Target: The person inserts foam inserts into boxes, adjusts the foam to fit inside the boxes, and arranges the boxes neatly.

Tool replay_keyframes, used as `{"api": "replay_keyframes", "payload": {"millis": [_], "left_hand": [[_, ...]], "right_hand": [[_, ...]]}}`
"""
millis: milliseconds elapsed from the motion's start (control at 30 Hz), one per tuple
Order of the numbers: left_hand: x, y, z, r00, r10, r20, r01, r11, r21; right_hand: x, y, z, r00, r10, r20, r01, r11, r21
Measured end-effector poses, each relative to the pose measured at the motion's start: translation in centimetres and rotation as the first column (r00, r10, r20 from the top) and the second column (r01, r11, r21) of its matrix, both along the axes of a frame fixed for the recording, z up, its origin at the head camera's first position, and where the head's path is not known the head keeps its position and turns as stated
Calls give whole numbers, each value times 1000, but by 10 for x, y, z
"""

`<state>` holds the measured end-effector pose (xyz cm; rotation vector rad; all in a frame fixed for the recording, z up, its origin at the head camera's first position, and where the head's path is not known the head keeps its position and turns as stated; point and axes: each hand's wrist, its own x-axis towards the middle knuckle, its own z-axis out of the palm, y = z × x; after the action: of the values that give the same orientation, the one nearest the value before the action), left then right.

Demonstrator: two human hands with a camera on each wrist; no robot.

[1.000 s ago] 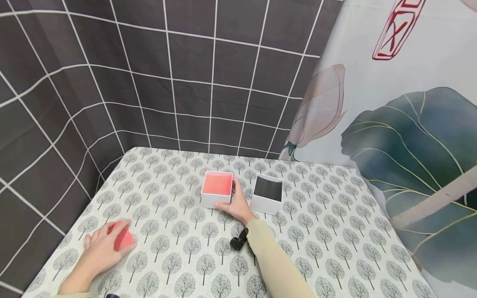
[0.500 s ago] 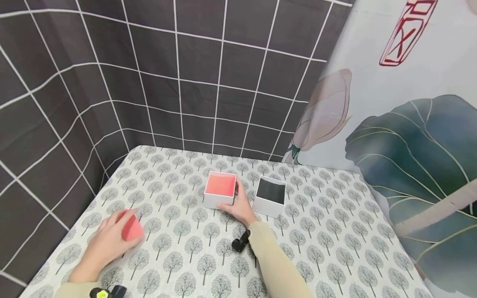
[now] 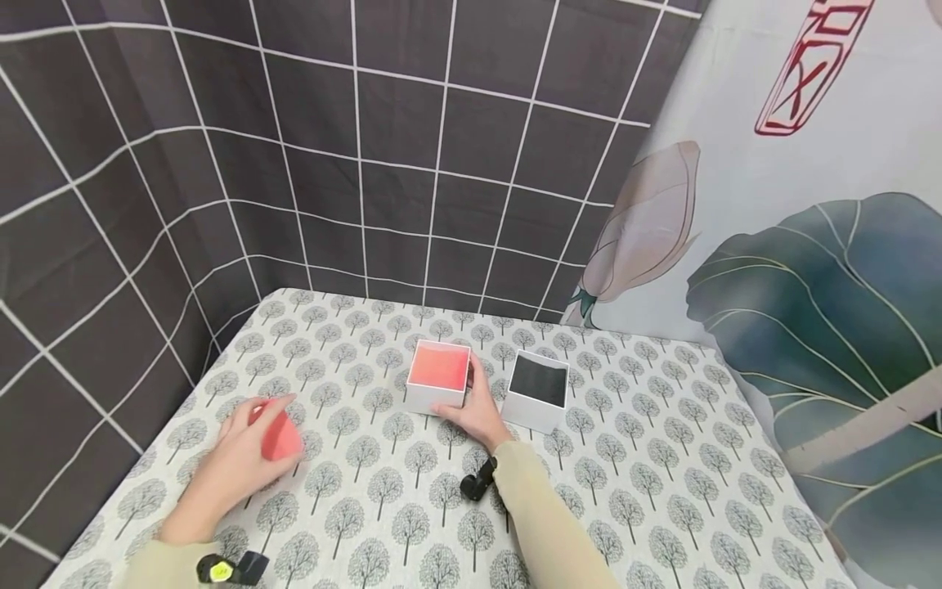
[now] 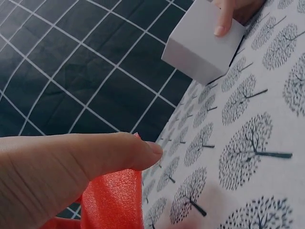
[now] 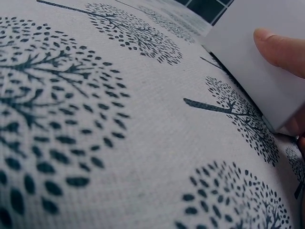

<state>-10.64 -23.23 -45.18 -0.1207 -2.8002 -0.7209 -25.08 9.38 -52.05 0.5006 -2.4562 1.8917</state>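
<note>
My left hand (image 3: 239,458) holds a red, foam-like piece (image 3: 282,436) between thumb and fingers, at the left of the table. In the left wrist view the red piece (image 4: 112,202) shows a grainy surface below the thumb; most of the fingers are hidden there. Whether it touches the cloth I cannot tell. Near the table's middle, my right hand (image 3: 474,407) grips a white open-topped box (image 3: 425,399) by its front and right side. Red material (image 3: 439,366) shows inside that box. The right wrist view has the thumb (image 5: 281,50) pressed on the box's white wall.
A second white box (image 3: 531,414), with black material (image 3: 540,379) inside, stands just right of my right hand. Tree-print cloth (image 3: 383,523) covers the table. A dark gridded curtain (image 3: 397,147) hangs behind and at left, a floral one (image 3: 809,270) at right.
My left hand has moved to the right and farther across the table, carrying the red piece. The right hand keeps its grip on the box, and the head view has shifted slightly.
</note>
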Motion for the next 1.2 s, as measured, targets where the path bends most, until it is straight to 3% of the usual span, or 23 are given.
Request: {"api": "replay_keyframes", "payload": {"millis": [267,567,733,967,1200], "left_hand": [[-10,18,8,999,-36,29,36,999,3],[-23,42,8,995,-99,10,98,993,73],[-33,56,12,991,-133,2,133,991,27],[-46,77,21,981,-196,-12,194,978,-70],[-57,91,32,966,-257,-18,251,955,-158]], "right_hand": [[1,-1,1,1000,-16,-13,16,1000,18],[1,0,-3,1000,-25,-11,25,999,25],[1,0,0,1000,-15,-18,15,999,37],[18,-1,30,1000,17,-19,-17,1000,-2],[23,-1,39,1000,7,-7,-7,999,44]]}}
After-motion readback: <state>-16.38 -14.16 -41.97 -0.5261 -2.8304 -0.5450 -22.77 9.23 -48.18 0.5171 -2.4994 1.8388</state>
